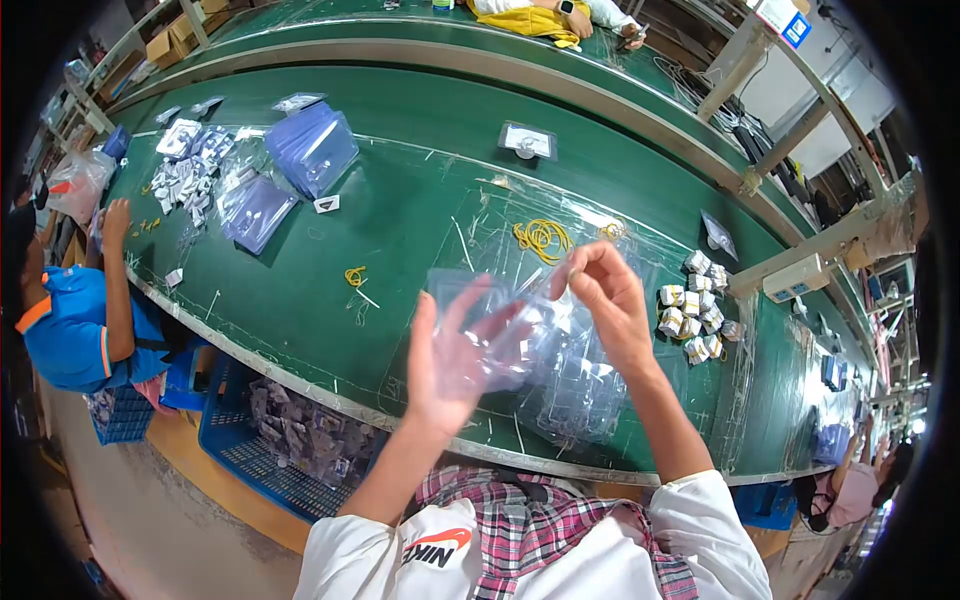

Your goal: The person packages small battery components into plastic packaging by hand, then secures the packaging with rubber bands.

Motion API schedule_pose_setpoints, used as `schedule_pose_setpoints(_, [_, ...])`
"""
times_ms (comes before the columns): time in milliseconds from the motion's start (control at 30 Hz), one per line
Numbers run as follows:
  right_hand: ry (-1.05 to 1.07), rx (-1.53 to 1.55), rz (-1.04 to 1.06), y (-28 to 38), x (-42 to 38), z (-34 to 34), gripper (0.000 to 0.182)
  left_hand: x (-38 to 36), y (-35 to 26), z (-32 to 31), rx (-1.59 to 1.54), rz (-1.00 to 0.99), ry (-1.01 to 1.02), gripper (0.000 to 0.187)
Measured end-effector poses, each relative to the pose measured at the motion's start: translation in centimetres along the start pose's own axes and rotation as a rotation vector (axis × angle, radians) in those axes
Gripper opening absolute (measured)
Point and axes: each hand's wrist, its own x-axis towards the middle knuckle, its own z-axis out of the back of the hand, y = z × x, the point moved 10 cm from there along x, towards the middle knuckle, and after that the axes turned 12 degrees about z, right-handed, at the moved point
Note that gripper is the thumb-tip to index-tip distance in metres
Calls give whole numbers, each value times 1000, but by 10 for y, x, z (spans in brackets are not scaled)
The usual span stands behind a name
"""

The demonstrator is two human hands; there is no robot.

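My left hand (445, 375) holds a clear plastic sleeve (505, 345) above the green work surface. Its fingers show through the film, and the thumb stands up at the left. My right hand (610, 305) pinches with thumb and fingertips at the upper right of the clear plastic. Glare hides exactly where the film's edge lies in that pinch. Below both hands lies a pile of clear plastic sleeves (575, 405). Just beyond them is a heap of yellow rubber bands (542, 240).
Small white bundles tied with yellow bands (690, 308) sit at right. Stacked bluish sleeves (312, 150) and loose white pieces (185, 185) lie at left. A blue crate (235, 430) stands below the table edge. A person in blue (85, 325) works at left; others are farther off.
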Motion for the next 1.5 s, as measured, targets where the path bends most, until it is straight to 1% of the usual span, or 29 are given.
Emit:
schedule_pose_setpoints(33, [-3, -15, -3, -2, 2, 7, 13, -2, -11, -3, 46, -24, -10, 72])
schedule_pose_setpoints(67, [-7, -33, -6, -2, 2, 11, 13, -1, -22, 2, 158, -54, -35, 73])
schedule_pose_setpoints(100, [-34, -58, -61, -5, 1, 15, 12, 2, -33, 8, 270, -85, -56, 73])
schedule_pose_setpoints(167, [-17, -159, -145, -15, 0, 21, 13, 10, -56, 15, 476, -155, -132, 73])
schedule_pose_setpoints(200, [-10, -208, -189, -20, -2, 25, 14, 14, -70, 17, 625, -222, -181, 72])
schedule_pose_setpoints(267, [-9, -325, -192, -23, -4, 28, 14, 21, -104, 19, 1002, -416, -331, 69])
schedule_pose_setpoints(333, [31, -445, -187, -26, -4, 28, 13, 30, -120, 15, 1136, -440, -358, 69])
schedule_pose_setpoints(367, [101, -515, -231, -28, -4, 26, 13, 33, -125, 11, 1204, -453, -374, 70])
schedule_pose_setpoints(467, [304, -797, -58, -24, -5, 12, 13, 43, -106, 3, 821, -235, -147, 73])
schedule_pose_setpoints(500, [376, -934, -11, -23, -5, 7, 22, 44, -94, -3, 717, -157, -85, 78])
schedule_pose_setpoints(600, [145, -860, 184, 5, 12, 0, 36, 43, -66, -13, 602, -27, -17, 81])
schedule_pose_setpoints(633, [151, -859, 241, 12, 18, -8, 48, 45, -59, -15, 593, -6, -17, 83])
schedule_pose_setpoints(733, [129, -798, 247, 9, 31, -25, 51, 47, -40, -20, 476, 78, 61, 83])
schedule_pose_setpoints(767, [186, -823, 231, 4, 32, -33, 53, 49, -35, -19, 427, 87, 39, 82])
schedule_pose_setpoints(867, [173, -912, 323, 5, 31, -42, 54, 52, -34, -16, 276, 120, 53, 81])
schedule_pose_setpoints(900, [173, -938, 334, 6, 30, -44, 54, 52, -32, -17, 221, 145, 89, 80])
schedule_pose_setpoints(967, [153, -945, 351, 7, 27, -44, 48, 52, -29, -20, 109, 195, 165, 78])
schedule_pose_setpoints(1000, [141, -949, 359, 8, 26, -44, 45, 53, -27, -18, 92, 200, 150, 78])
schedule_pose_setpoints(1067, [76, -881, 346, 10, 28, -33, 32, 54, -22, -16, 60, 211, 124, 77])
schedule_pose_setpoints(1100, [45, -846, 341, 11, 30, -28, 26, 54, -18, -18, 119, 212, 117, 76])
schedule_pose_setpoints(1167, [12, -664, 197, 1, 35, -9, 14, 51, -10, -22, 237, 211, 98, 73])
schedule_pose_setpoints(1200, [-3, -571, 124, -5, 36, -1, 8, 51, -14, -22, 199, 196, 98, 73])
schedule_pose_setpoints(1233, [-57, -410, 93, -9, 36, 5, 10, 51, -20, -21, 161, 181, 97, 72])
schedule_pose_setpoints(1267, [-21, -372, 58, -11, 35, 6, 10, 51, -26, -20, 123, 163, 96, 72])
schedule_pose_setpoints(1300, [15, -334, 24, -11, 35, 8, 11, 51, -35, -12, 111, 117, 28, 72])
schedule_pose_setpoints(1333, [53, -297, -8, -13, 34, 10, 12, 51, -45, -6, 161, 56, 6, 73])
schedule_pose_setpoints(1367, [152, -283, -30, -16, 32, 8, 12, 50, -55, 1, 210, -5, -21, 74])
schedule_pose_setpoints(1467, [446, -440, -226, -36, 18, 2, 11, 41, -76, 6, 367, -146, -91, 76])
schedule_pose_setpoints(1500, [542, -636, 17, -24, 20, -8, 18, 39, -78, 3, 406, -171, -91, 76])
